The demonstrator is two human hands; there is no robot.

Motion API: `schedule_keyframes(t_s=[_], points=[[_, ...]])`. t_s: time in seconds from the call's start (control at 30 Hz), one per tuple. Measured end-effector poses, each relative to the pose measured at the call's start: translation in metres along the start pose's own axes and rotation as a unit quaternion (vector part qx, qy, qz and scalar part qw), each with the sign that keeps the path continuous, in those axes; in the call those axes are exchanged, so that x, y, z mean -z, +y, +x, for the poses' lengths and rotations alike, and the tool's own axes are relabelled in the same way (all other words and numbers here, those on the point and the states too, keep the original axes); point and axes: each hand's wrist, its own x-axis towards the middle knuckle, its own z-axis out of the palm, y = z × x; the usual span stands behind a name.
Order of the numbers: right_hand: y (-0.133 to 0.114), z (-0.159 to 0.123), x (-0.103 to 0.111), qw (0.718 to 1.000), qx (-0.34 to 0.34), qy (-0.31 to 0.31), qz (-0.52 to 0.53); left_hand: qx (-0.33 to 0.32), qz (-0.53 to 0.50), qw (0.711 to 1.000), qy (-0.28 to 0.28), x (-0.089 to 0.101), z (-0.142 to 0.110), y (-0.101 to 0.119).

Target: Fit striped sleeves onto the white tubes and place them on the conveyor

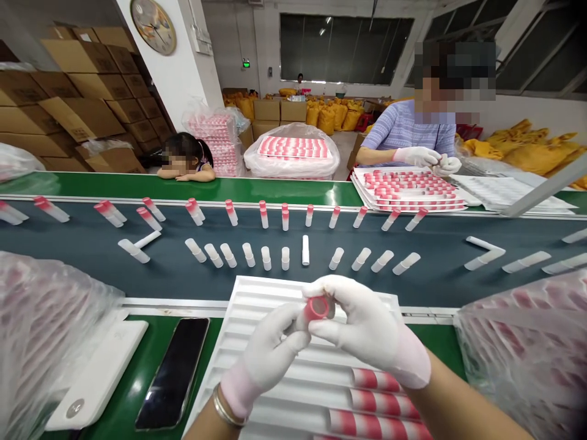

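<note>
A small pink-and-white tube is held up over the tray, its pink round end turned towards me. My left hand, in a white glove, pinches the tube from the left. On the other side the gloved fingers of my right hand are closed around its pink end. Part of the tube is hidden by the fingers. Below both hands lies a white ridged tray. Several rows of pink-and-white tubes lie in its lower right part, partly covered by my right forearm.
Beyond the tray, a dark conveyor belt carries standing pink-topped tubes and white tubes. A phone and a white device lie left. Plastic-wrapped stacks flank me. Across the belt, a gloved co-worker handles pieces over trays.
</note>
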Motion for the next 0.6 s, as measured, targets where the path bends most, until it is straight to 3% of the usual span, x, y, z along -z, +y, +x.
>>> schedule_keyframes(t_s=[0.13,0.3,0.4,0.6], points=[[-0.011,-0.002,0.000,0.996,-0.014,-0.071,0.053,0.060,-0.138,0.982,-0.113,0.005,-0.002,-0.002],[-0.019,0.001,0.002,0.993,0.029,-0.107,0.040,0.064,-0.204,0.965,-0.150,0.009,-0.003,-0.002],[-0.021,0.002,0.000,0.996,0.010,-0.090,0.011,0.059,-0.171,0.977,-0.115,0.008,-0.002,0.000],[-0.020,0.000,-0.012,0.998,0.033,0.008,-0.056,-0.020,-0.013,0.998,0.055,-0.006,-0.004,0.005]])
